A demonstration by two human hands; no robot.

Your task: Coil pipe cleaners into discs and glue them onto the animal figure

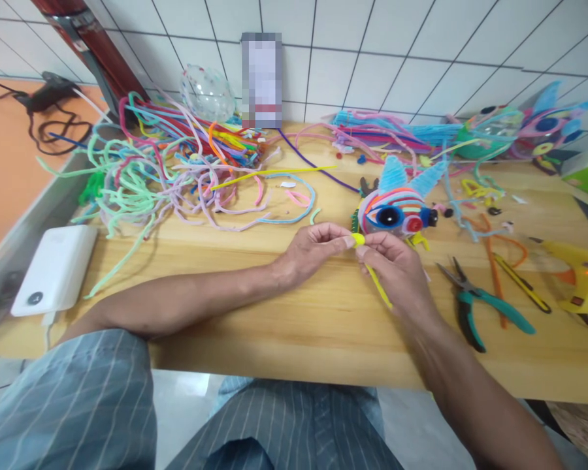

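Between my two hands is a yellow pipe cleaner [379,287], its upper end coiled into a small flat shape at the fingertips. My left hand [318,251] pinches the coiled end from the left. My right hand [392,261] grips it from the right, the loose tail hanging below its fingers. Just beyond the hands stands a colourful animal figure [402,212] with blue ears, striped pipe-cleaner covering, large black-and-blue eyes and a red button-like piece. My fingers partly hide its lower part.
A tangle of pipe cleaners [132,189] spreads at the left, near a white power bank [53,271]. Pliers [475,294], a yellow utility knife [522,282] and a yellow glue gun [578,271] lie at the right. A phone [261,78] leans on the tiled wall.
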